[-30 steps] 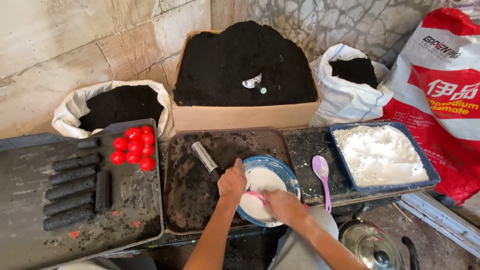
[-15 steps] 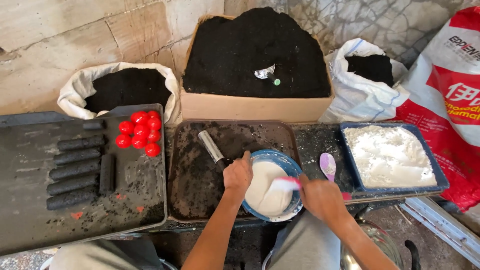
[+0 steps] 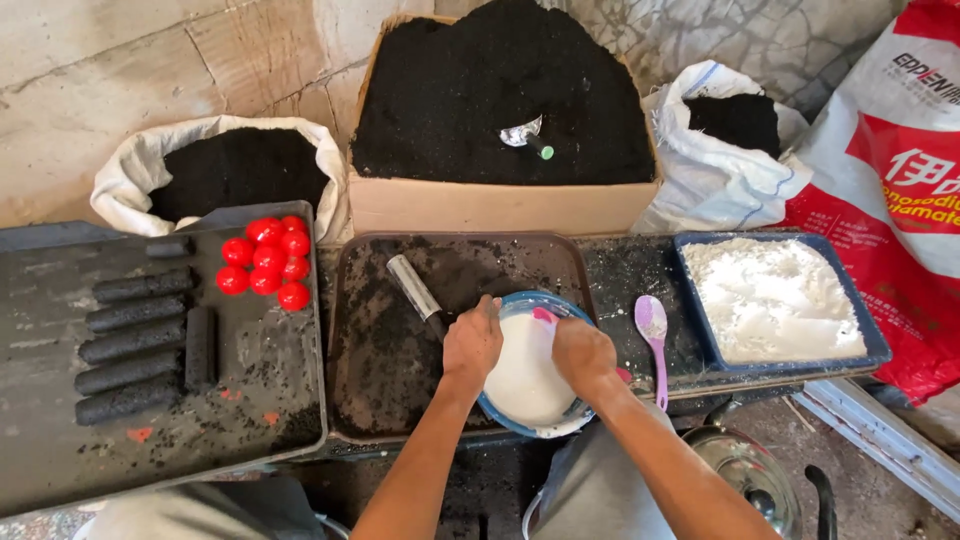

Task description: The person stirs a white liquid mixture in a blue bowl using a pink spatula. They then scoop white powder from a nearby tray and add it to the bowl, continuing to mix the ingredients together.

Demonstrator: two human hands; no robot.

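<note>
A blue bowl (image 3: 530, 385) of white powder sits at the near edge of the work surface, just in front of the person, tilted on the lip of a dark brown tray (image 3: 380, 350). The left hand (image 3: 470, 345) grips the bowl's left rim, fingers curled over the edge. The right hand (image 3: 583, 352) rests on the right side of the bowl, closed around a pink-handled tool (image 3: 545, 318) whose tip shows at the far rim; how it is held cannot be made out fully.

Just left of the left hand, a metal tube (image 3: 415, 288) lies on the tray. Just right of the bowl lies a purple spoon (image 3: 653, 335). Farther right stands a blue tray (image 3: 870, 340) of white powder. To the left, a black tray (image 3: 250, 400) carries dark rolled sticks (image 3: 130, 340) and red balls (image 3: 268, 262). Beyond, against the wall, stand a cardboard box (image 3: 500, 205) heaped with black powder and two white sacks (image 3: 120, 190) of the same.
</note>
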